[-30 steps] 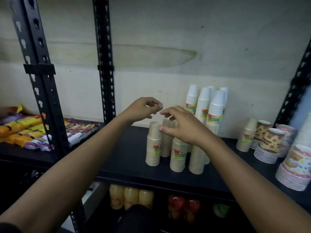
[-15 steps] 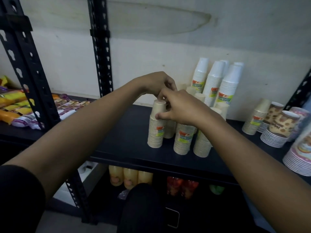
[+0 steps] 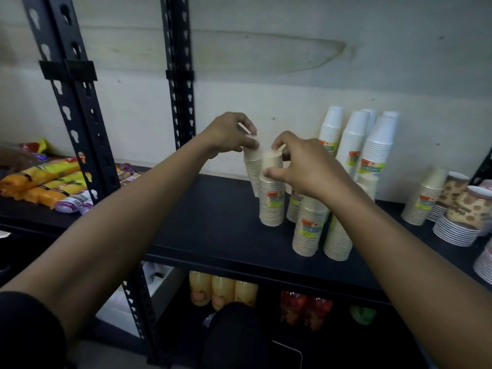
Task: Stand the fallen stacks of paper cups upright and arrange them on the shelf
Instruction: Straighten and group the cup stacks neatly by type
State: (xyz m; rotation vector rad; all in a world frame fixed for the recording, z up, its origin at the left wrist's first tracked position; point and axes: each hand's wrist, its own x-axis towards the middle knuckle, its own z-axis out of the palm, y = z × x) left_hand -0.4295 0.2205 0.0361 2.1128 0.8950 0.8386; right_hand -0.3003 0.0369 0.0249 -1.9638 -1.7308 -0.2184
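Note:
Several cream paper cup stacks stand upright on the black shelf (image 3: 218, 225). My right hand (image 3: 300, 166) pinches the top of the front cream stack (image 3: 271, 201). My left hand (image 3: 231, 134) grips the top of a cream stack behind it (image 3: 252, 171), which leans slightly. Two more cream stacks (image 3: 307, 230) stand nearer the shelf's front edge, partly under my right forearm. Tall white cup stacks (image 3: 354, 139) stand at the back against the wall.
A short cream stack (image 3: 423, 201) and patterned cups on plate piles (image 3: 460, 217) sit at the right. Snack packets (image 3: 45, 185) lie on the left shelf beyond black uprights (image 3: 77, 102). Juice bottles (image 3: 221, 291) stand on the shelf below.
My hands have parted a little: the left now holds the rear stack's top, the right holds the front stack's top. The view has shifted, so the stacks sit further right.

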